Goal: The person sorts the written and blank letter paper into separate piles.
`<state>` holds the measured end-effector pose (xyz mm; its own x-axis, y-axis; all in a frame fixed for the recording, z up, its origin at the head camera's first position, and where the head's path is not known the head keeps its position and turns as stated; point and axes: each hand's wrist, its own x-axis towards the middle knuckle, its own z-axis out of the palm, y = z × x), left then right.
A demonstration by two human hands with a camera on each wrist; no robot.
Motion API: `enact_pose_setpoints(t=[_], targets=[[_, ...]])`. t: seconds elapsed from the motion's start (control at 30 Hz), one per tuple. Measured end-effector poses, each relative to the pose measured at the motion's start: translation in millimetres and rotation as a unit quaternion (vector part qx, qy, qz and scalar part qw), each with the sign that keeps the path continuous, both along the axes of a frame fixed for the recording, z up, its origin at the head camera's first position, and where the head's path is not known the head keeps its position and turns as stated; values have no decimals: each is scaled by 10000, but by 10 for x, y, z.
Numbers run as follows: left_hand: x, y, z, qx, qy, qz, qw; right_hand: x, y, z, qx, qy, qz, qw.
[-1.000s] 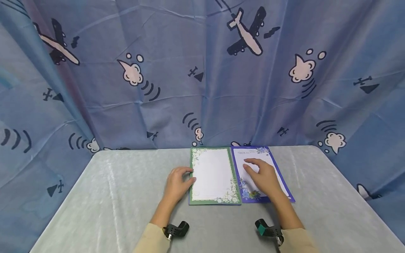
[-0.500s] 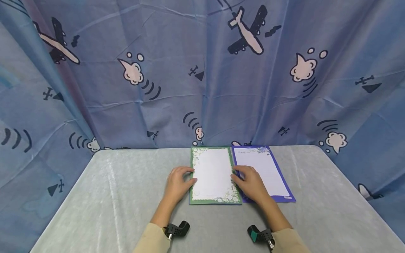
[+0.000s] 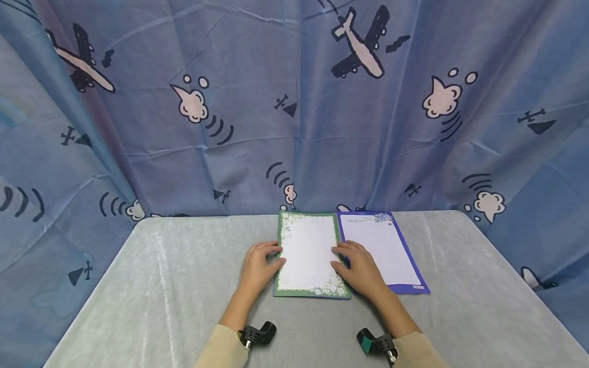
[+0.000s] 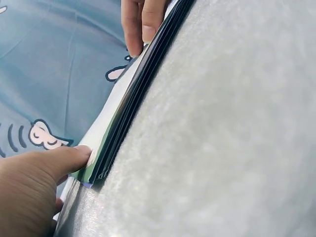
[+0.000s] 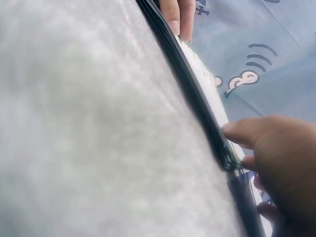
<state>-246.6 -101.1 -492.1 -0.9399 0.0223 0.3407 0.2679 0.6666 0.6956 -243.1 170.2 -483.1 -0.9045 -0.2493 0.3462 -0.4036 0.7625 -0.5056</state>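
Observation:
A stack of floral-bordered paper sheets (image 3: 309, 253), the top one green-edged and white in the middle, lies near the table's centre. My left hand (image 3: 258, 268) grips its left edge, thumb on the top sheet in the left wrist view, where the stack's layered dark edge (image 4: 139, 91) shows. At the opposite edge, my right hand (image 3: 361, 268) holds the stack with curved fingers and thumb, and overlaps the purple-bordered sheet (image 3: 384, 250) beside it. In the right wrist view the right thumb (image 5: 242, 132) meets the stack's upper edge; the other fingers are partly hidden.
The purple-bordered sheet lies right of the stack, with faint writing at its top. A pale fuzzy cloth covers the table (image 3: 184, 286). A blue curtain (image 3: 253, 102) with plane prints hangs behind the table's back edge. Black cameras (image 3: 259, 333) sit on both wrists.
My right hand has moved left from over the purple-bordered sheet to the stack's right edge and taken hold there. My left hand stays at the left edge; the stack has turned slightly.

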Motion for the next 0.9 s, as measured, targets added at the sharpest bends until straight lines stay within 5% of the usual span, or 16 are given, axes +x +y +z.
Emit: enact_pose_setpoints(t=[0.9], targets=[[-22,-1,-12,639,-68,-17,9979,-12,21,-52,-157,136,71,9998]])
